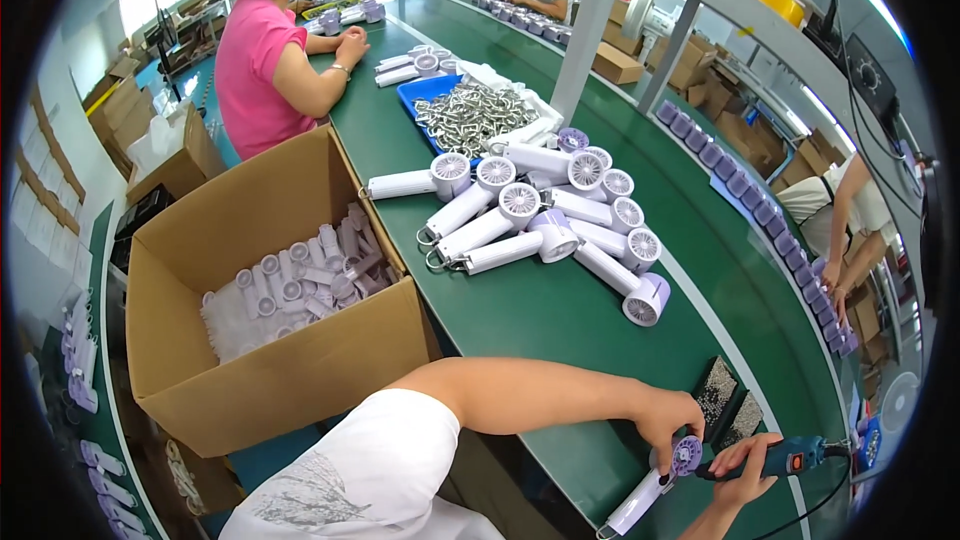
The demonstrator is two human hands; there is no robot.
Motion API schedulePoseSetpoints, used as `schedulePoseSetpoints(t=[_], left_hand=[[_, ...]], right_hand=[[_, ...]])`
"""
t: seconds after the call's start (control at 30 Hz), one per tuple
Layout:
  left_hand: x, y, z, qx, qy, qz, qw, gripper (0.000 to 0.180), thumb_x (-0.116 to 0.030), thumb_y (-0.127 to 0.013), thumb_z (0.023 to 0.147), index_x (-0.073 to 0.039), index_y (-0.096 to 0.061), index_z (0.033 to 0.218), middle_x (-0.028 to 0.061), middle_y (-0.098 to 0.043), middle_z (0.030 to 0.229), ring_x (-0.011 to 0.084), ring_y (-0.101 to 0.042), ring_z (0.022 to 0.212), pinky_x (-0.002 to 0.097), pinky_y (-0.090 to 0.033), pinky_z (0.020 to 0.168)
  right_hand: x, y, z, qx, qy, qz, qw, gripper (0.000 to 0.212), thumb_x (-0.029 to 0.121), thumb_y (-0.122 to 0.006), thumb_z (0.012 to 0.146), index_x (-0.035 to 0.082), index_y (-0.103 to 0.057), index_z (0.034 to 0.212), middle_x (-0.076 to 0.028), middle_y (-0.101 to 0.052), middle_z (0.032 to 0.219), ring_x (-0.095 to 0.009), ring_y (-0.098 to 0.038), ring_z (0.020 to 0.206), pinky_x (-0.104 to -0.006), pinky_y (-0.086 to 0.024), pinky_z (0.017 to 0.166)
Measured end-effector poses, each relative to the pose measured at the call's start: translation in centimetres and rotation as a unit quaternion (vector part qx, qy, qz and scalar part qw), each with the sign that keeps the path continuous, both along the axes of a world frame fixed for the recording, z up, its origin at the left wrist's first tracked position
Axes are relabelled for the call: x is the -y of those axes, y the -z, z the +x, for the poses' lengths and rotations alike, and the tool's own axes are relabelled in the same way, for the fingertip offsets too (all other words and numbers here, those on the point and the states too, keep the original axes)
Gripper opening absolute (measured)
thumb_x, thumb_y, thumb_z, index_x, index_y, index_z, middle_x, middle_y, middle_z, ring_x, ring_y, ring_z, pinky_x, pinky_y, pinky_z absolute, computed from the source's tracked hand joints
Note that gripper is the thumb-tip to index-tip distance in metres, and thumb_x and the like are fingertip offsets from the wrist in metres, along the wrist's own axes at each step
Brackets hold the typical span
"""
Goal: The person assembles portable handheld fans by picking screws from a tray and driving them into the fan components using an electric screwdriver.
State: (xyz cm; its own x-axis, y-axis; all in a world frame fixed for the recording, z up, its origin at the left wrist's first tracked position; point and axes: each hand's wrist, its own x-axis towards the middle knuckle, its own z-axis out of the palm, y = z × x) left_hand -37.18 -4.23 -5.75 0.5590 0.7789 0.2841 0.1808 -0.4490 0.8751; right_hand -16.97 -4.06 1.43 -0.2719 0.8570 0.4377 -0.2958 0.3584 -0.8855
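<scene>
On the green workbench (500,325), near its front right end, lies a white and lilac handheld fan (634,507). My left hand (668,420) reaches across from the left, its fingers closed around the fan's round head. In my right hand (742,478) is a blue-green electric screwdriver (792,458), held level with its tip pointing left at the fan head. Fingers hide the exact spot where the tip meets the fan. Just beyond my hands sit two dark trays of small screws, a screw tray (716,390) and a nearer screw tray (742,417).
A heap of similar fans (520,205) covers the mid-bench, before a blue tray (408,93) of metal clips (475,118). Left stands a cardboard box (270,395) of fan parts. Purple parts (745,195) line the right edge. A person in pink (252,70) sits far left.
</scene>
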Motion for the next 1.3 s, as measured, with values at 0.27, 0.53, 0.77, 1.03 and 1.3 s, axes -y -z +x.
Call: schedulePoseSetpoints(t=[0.27,0.53,0.77,1.03,1.3], left_hand=[[-0.6,1.3,0.5,0.02,-0.011,0.038,0.999,0.069,-0.032,-0.098,0.053,0.001,-0.072,0.108,0.0155,-0.074,0.103,0.0285,-0.071,0.098,0.0367,-0.056,0.086],[-0.3,1.5,1.1,0.007,-0.017,0.038,0.999,0.073,-0.034,-0.096,0.053,0.002,-0.066,0.109,0.0176,-0.067,0.107,0.0355,-0.065,0.103,0.0404,-0.053,0.089],[1.9,0.4,0.0,-0.026,-0.08,0.071,0.994,0.073,-0.035,-0.098,0.054,0.0,-0.062,0.107,0.0166,-0.064,0.107,0.035,-0.065,0.101,0.0413,-0.053,0.088],[0.1,1.2,2.2,0.019,-0.072,0.142,0.987,0.069,-0.046,-0.095,0.053,-0.004,-0.068,0.1,0.0181,-0.067,0.1,0.0372,-0.065,0.097,0.0447,-0.053,0.084],[1.9,-0.8,-1.0,-0.032,-0.101,0.108,0.988,0.069,-0.041,-0.098,0.06,-0.002,-0.067,0.106,0.0089,-0.066,0.093,0.0169,-0.057,0.066,0.0307,-0.05,0.061]], right_hand=[[3.0,-5.7,5.4,-0.05,-0.116,0.064,0.99,0.023,0.019,-0.062,0.101,-0.002,-0.053,0.103,-0.01,-0.053,0.066,-0.022,-0.051,0.044,-0.0329,-0.046,0.041],[12.7,0.0,8.2,0.313,0.171,-0.035,0.934,0.017,0.0,-0.073,0.086,-0.002,-0.068,0.102,-0.009,-0.065,0.076,-0.021,-0.061,0.067,-0.0323,-0.051,0.065],[17.0,1.1,5.6,0.523,0.244,0.181,0.796,0.034,0.013,-0.087,0.073,0.0,-0.071,0.1,-0.019,-0.069,0.087,-0.038,-0.066,0.075,-0.042,-0.053,0.073],[16.5,2.6,5.5,0.526,0.29,0.144,0.787,0.037,0.014,-0.087,0.073,-0.003,-0.068,0.1,-0.022,-0.069,0.091,-0.044,-0.067,0.086,-0.047,-0.055,0.077],[14.7,1.5,6.2,0.547,0.285,0.144,0.774,0.049,0.011,-0.086,0.07,0.004,-0.069,0.115,-0.016,-0.073,0.1,-0.035,-0.072,0.086,-0.0403,-0.059,0.075]])
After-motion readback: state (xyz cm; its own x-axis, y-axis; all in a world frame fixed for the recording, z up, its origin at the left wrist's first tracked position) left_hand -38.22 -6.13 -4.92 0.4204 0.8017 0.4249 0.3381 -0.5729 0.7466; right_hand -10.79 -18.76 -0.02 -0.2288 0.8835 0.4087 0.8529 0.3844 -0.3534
